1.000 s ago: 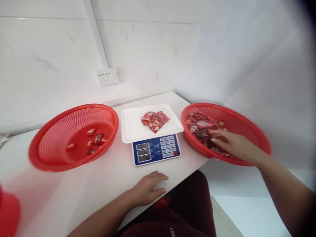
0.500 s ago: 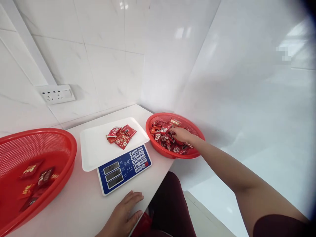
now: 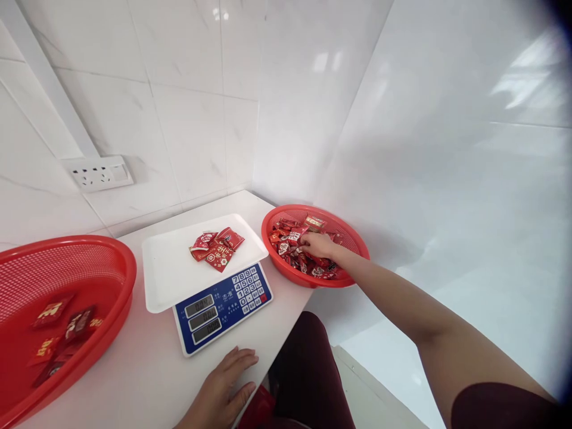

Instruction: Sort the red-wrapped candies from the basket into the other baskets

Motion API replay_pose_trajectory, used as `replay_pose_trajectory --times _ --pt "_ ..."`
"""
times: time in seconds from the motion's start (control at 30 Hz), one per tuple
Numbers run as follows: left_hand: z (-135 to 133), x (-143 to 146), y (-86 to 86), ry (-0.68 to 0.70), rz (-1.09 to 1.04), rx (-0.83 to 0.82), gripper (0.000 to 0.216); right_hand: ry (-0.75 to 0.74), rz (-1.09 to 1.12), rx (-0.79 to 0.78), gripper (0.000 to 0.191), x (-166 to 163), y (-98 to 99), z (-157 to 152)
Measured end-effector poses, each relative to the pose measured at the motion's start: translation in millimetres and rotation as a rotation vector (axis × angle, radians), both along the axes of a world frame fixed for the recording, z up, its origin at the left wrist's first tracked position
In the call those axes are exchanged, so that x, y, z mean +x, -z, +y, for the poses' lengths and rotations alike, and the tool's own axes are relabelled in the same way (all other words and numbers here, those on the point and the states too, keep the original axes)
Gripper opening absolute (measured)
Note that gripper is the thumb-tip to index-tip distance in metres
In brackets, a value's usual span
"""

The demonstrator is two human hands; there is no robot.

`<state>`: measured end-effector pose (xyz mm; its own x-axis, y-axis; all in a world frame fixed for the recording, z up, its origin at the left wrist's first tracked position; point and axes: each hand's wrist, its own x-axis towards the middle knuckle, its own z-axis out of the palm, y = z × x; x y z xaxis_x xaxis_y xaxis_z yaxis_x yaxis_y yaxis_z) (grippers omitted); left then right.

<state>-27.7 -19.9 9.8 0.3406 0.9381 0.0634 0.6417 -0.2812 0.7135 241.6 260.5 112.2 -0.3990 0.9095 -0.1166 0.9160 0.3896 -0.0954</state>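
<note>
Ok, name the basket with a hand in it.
The red basket right of the scale: the right hand is in it among many packets; the left basket shows no hand inside.

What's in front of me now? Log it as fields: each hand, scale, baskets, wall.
Left hand: open, on the table, nearest the scale
Right hand: in the right basket, fingers among wrapped packets; grip unclear
Scale: white tray on top, bearing overlapping red packets
Left basket: several packets inside
Wall: socket panel
</note>
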Motion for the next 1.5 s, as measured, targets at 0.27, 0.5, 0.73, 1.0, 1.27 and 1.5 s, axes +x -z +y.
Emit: replay_pose_trajectory --times 0.27,0.5,0.73,1.0,1.27,1.5 --pt "1 0 -2.7 0.003 -0.039 -0.003 0.033 -0.02 0.239 0.033 0.017 -3 -47.5 -8" --pt "-3 1 -14.4 0.014 -0.096 -0.056 0.034 -0.004 0.871 -0.191 0.019 -67 -61.7 -24" --pt "-5 2 -20.7 0.019 -0.119 -0.081 0.034 -0.076 0.728 -0.171 0.027 -133 -40.0 -57" --pt "-7 1 -18.4 0.037 -0.104 -0.043 0.036 -0.122 0.95 -0.2 0.029 -108 13.0 -137" --pt "-6 1 -17.4 0.085 -0.109 -0.031 0.035 0.064 1.122 -0.375 0.035 -73 57.5 -163" --pt "-5 1 -17.1 0.084 -0.111 -0.042 0.035 0.105 1.127 -0.464 0.036 -80 70.3 -170"
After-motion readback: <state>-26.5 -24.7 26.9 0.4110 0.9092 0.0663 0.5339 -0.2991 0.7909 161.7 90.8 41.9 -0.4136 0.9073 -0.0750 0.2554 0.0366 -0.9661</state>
